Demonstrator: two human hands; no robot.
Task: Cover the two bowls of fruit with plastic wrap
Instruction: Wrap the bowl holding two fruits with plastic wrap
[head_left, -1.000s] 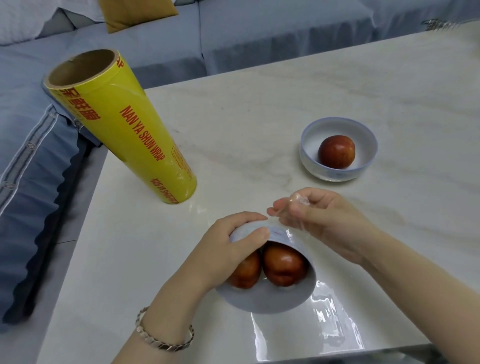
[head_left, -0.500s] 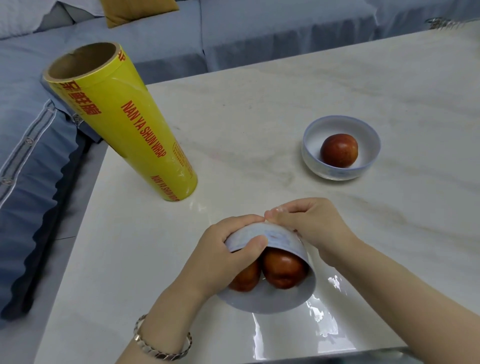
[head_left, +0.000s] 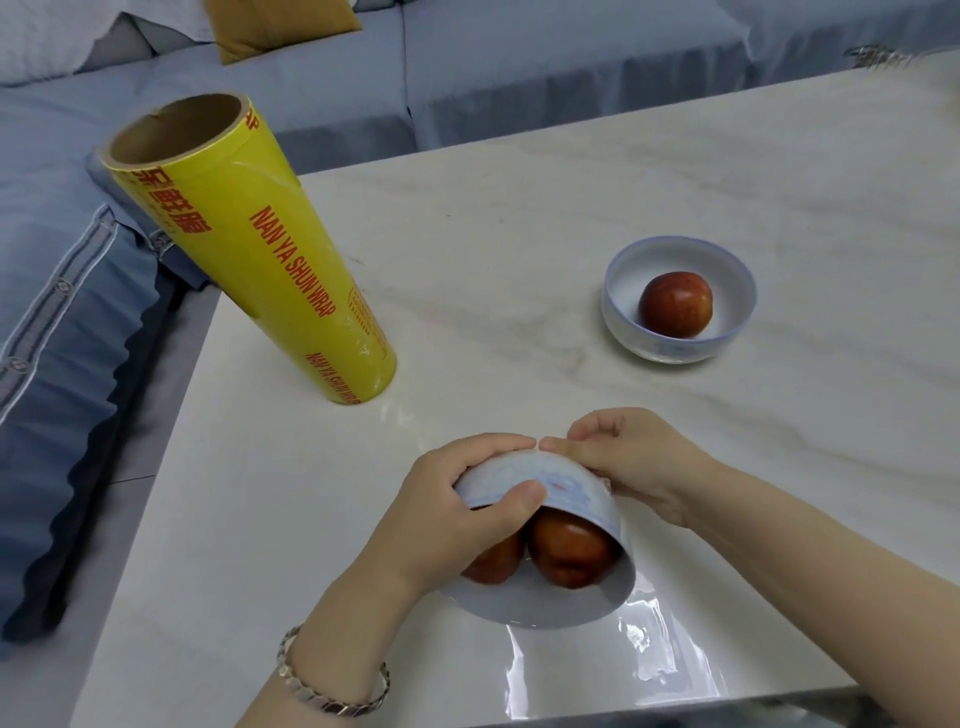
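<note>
Bowl nearest me, the near bowl (head_left: 563, 486), is tipped on its side on the worktop (head_left: 519, 218), mouth toward me, with two red fruits (head_left: 571, 556) showing inside. My left fingers (head_left: 519, 496) are curled round its upper rim, thumb on the outside wall and the rest behind. My right fingers (head_left: 571, 447) are bent and narrow, tips meeting my left fingertips at the bowl's base, pinching plastic wrap (head_left: 649, 649) against it. A crinkle of film shows under my right palm, and the loose, glossy remainder lies flat on the worktop just below and right of the bowl. Well beyond my right fingers stands the far bowl (head_left: 623, 322), upright and uncovered, holding a single red fruit (head_left: 675, 304). Beyond my left fingers the yellow roll (head_left: 280, 270) stands on end near the worktop's edge. A metal bracelet (head_left: 332, 691) circles my left wrist. A blue sofa (head_left: 519, 67) runs behind the worktop.
</note>
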